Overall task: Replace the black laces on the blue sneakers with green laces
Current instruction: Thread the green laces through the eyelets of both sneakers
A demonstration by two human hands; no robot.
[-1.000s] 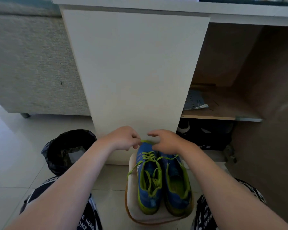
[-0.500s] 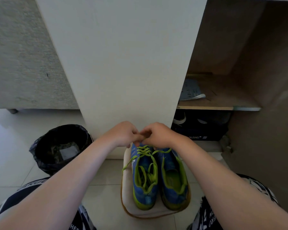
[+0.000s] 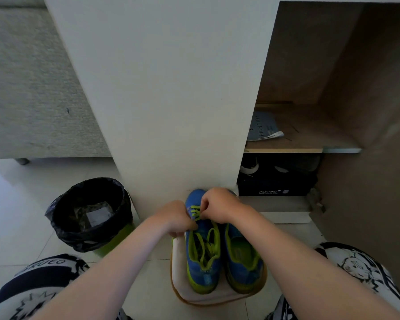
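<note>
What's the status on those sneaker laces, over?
Left hand and right hand pinching green lace near the toe of one sneaker. Other sneaker: no lace in view. Nothing in the way; bin off to the left.

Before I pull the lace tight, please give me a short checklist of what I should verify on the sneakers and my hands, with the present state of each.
1. Grip: the right hand pinches the green lace at the front eyelets, and the left hand curls on it lower down: ok.
2. Front rows crossed on the laced sneaker: ok.
3. Lace pulled snug: loose loops lie over the tongue: not ok.
4. Other sneaker laced: no lace shows across it: not ok.
5. Black laces removed: none visible on either sneaker: ok.
6. Lace ends of equal length: hidden by the hands: cannot tell.
</note>
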